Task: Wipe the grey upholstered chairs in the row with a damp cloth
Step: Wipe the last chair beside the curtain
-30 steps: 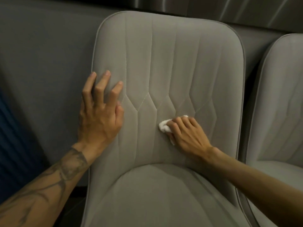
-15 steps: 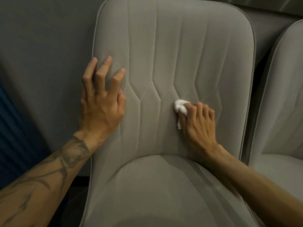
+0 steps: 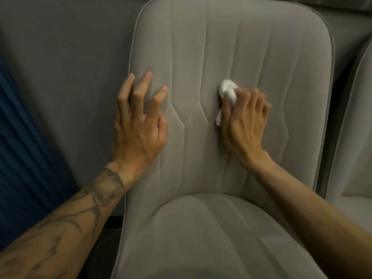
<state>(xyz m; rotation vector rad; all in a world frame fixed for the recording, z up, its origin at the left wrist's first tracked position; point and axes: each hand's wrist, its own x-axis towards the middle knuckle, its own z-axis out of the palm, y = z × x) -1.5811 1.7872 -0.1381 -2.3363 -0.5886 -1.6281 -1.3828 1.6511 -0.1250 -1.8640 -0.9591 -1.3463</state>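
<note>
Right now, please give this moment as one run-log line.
phase: wiping chair backrest | left hand: rests on backrest | right hand: holds white cloth against backrest | next chair: at right

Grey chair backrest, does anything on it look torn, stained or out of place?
Nothing stands out. The backrest shows even stitching and no visible tear or stain. The left hand rests on its left edge; the right hand presses a white cloth against its middle.
</note>
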